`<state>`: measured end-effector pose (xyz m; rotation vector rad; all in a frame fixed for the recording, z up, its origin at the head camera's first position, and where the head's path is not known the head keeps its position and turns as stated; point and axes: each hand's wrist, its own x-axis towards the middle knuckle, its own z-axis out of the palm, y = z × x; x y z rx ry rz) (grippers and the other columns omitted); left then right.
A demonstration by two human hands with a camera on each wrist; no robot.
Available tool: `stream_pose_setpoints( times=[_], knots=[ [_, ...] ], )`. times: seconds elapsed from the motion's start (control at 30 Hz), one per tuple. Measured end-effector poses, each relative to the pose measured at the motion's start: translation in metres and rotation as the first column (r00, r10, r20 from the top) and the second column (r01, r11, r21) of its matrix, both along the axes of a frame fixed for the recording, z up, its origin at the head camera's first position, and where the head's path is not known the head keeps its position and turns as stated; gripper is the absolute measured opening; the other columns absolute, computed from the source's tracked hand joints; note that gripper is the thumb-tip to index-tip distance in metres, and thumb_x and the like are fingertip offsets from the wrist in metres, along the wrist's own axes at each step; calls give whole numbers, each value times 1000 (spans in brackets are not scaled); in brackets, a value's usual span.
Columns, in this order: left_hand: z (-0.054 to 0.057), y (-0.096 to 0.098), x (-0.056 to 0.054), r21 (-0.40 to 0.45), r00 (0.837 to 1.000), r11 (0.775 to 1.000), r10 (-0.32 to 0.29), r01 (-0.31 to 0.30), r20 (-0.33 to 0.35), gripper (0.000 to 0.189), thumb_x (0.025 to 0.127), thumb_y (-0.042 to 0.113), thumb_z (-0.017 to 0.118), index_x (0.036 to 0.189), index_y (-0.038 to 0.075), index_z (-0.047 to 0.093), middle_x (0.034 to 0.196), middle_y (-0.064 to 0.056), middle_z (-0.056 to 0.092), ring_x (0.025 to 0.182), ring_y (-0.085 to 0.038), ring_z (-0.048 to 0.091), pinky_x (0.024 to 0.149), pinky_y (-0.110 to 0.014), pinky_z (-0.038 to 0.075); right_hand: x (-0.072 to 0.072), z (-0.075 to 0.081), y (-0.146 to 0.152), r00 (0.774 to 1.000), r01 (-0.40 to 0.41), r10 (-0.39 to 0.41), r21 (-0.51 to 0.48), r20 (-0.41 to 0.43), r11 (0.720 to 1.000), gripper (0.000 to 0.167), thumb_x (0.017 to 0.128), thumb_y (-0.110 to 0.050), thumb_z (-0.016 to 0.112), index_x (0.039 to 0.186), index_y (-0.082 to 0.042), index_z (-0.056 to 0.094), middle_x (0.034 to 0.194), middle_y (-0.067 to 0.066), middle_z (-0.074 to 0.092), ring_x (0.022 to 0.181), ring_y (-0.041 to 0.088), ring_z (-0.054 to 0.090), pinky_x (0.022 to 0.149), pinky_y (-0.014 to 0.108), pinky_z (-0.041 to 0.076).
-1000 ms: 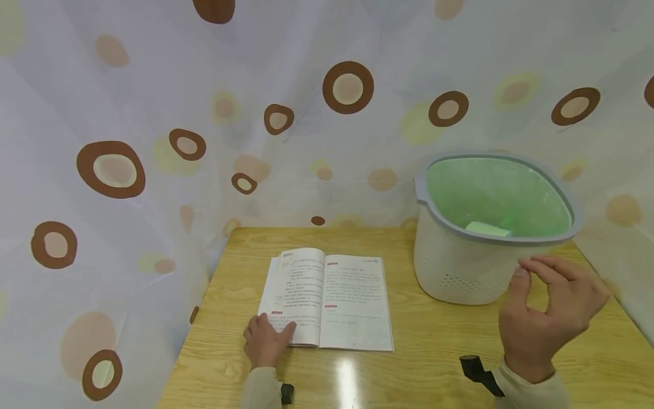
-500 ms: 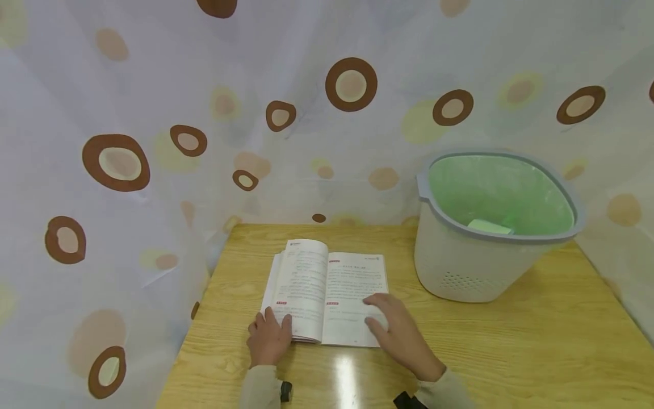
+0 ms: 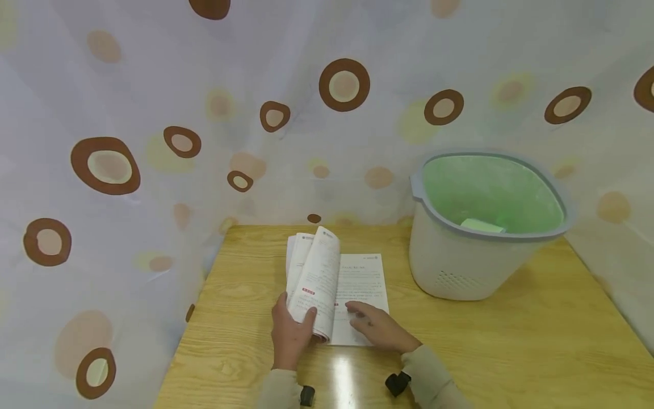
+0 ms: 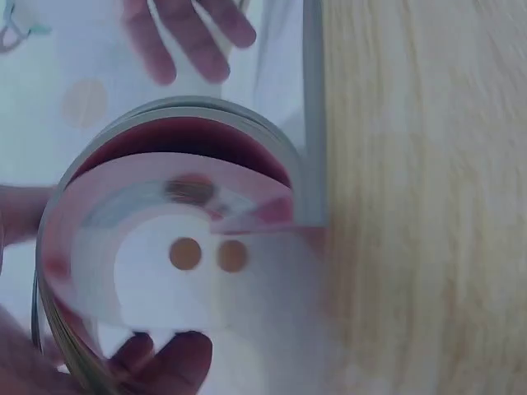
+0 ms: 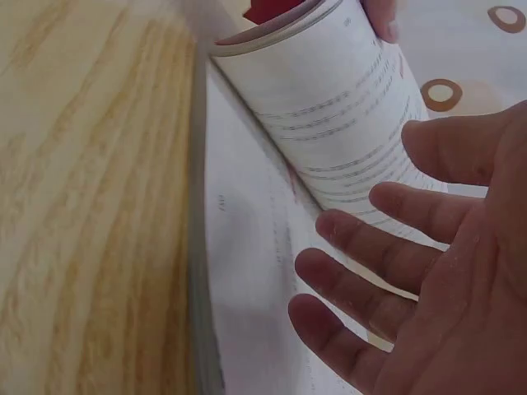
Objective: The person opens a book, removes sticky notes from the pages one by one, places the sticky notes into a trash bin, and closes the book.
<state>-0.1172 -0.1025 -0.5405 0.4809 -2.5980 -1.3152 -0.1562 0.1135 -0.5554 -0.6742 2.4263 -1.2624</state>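
An open book (image 3: 361, 278) with printed pages lies on the wooden table, its right half flat. My left hand (image 3: 292, 335) grips the left half near its lower edge, thumb on the printed side and fingers behind. That half is raised and bent into a curl; the left wrist view looks into the hollow of the curled pages (image 4: 177, 111), with fingertips at its lower edge. Over the lower right page is my right hand (image 3: 380, 328), its fingers spread and loosely bent. In the right wrist view those fingers (image 5: 362, 247) hold nothing and point toward the curled pages.
To the right on the table (image 3: 490, 352) stands a white basket (image 3: 460, 261) with a grey rim and green inside, a pale green block-like item (image 3: 482, 226) in it. A spotted curtain (image 3: 286, 68) hangs behind and to the left.
My right hand has come from in front of the basket leftward to the book. My left hand has taken hold of the book's left half, lifting and curling it toward the right.
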Motion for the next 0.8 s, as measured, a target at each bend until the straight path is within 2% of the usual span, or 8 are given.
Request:
stream_pose_setpoints(
  times=[0.1, 0.23, 0.33, 0.43, 0.57, 0.63, 0.67, 0.8],
  knots=[
    [5, 14, 1, -76, 981, 988, -143, 134, -129, 77, 84, 23, 74, 148, 7, 35, 136, -18, 47, 103, -27, 60, 82, -44, 56, -4, 7, 5, 998, -9, 13, -65, 62, 998, 48, 106, -26, 43, 151, -7, 41, 145, 20, 54, 127, 38, 57, 106, 57, 45],
    [10, 32, 4, -145, 888, 914, -404, 380, -218, 77, 87, 26, 72, 151, 8, 34, 142, -17, 50, 117, -30, 58, 92, -45, 55, -7, 14, 18, 981, 81, -57, -126, 187, 989, 49, 108, -34, 38, 145, -4, 49, 137, 21, 60, 121, 33, 61, 102, 49, 51],
    [11, 43, 6, -94, 823, 841, -541, 533, -177, 75, 93, 30, 67, 155, 11, 28, 147, -14, 51, 121, -27, 58, 97, -44, 53, -8, 16, 27, 958, 164, -117, -166, 264, 972, 57, 108, -39, 33, 134, 4, 58, 127, 22, 66, 114, 24, 64, 96, 41, 55],
    [7, 52, 7, -20, 770, 775, -630, 632, -99, 73, 97, 28, 61, 158, 17, 23, 147, -10, 53, 118, -22, 62, 98, -37, 54, -9, 17, 34, 941, 204, -128, -222, 314, 953, 62, 108, -42, 31, 131, 9, 58, 123, 25, 66, 108, 22, 66, 93, 37, 56],
    [-5, 57, 7, -75, 697, 700, -714, 710, -71, 64, 99, 15, 55, 157, 14, 27, 142, -14, 58, 122, -26, 63, 103, -37, 53, -11, 16, 34, 941, 229, -164, -198, 298, 953, 53, 104, -37, 48, 136, 4, 54, 129, 24, 64, 111, 24, 64, 90, 32, 55],
    [-12, 57, 7, -174, 692, 695, -717, 698, -88, 55, 97, 8, 53, 151, 8, 39, 139, -15, 61, 126, -28, 61, 107, -39, 50, -11, 13, 33, 936, 263, -214, -153, 279, 953, 49, 99, -28, 58, 138, 2, 54, 130, 22, 64, 113, 25, 64, 89, 33, 56],
    [-16, 55, 7, -239, 702, 702, -705, 670, -102, 51, 95, 5, 54, 146, 5, 46, 138, -15, 61, 125, -29, 61, 107, -41, 49, -10, 11, 33, 932, 285, -243, -131, 270, 950, 49, 96, -23, 61, 138, 2, 54, 130, 21, 64, 112, 25, 64, 90, 35, 56],
    [-26, 44, 2, -476, 798, 728, -597, 494, -84, 39, 88, 7, 61, 127, 3, 64, 135, -13, 63, 123, -32, 61, 106, -46, 48, -9, 4, 31, 896, 389, -366, -46, 251, 920, 51, 89, -9, 67, 138, 2, 53, 120, 16, 69, 105, 22, 67, 94, 42, 55]
  ],
)
